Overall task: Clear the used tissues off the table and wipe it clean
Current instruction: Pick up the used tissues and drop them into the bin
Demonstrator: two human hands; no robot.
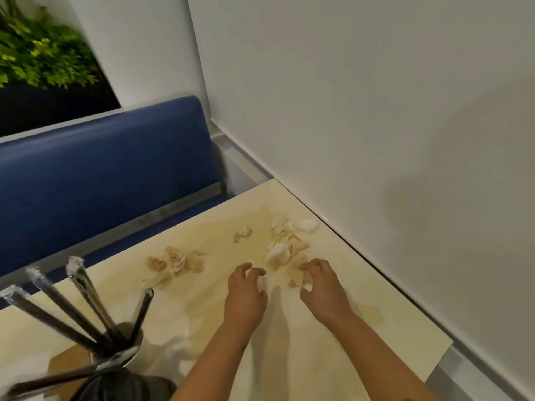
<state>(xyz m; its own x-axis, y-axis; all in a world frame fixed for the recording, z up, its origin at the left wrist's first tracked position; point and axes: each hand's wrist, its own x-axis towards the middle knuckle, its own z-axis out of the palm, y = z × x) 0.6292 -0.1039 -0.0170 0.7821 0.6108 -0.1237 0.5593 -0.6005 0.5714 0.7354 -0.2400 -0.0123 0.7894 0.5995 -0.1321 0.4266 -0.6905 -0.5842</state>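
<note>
Crumpled used tissues lie scattered on the cream table (333,351). One heap of tissues (286,238) sits near the wall, a single small tissue (242,233) lies further left, and another cluster of tissues (173,264) lies at the left. My left hand (246,296) rests on the table with curled fingers spread, a bit of white tissue at its fingertips. My right hand (324,285) is curled over a crumpled tissue (298,277), its fingers touching it. Whether either hand has a firm hold is unclear.
A metal cup (121,345) with wrapped chopsticks stands at the near left. A white tissue (179,348) lies beside it. A blue bench (101,175) runs behind the table. The white wall (376,111) borders the table's right edge. A stain (373,314) marks the table at right.
</note>
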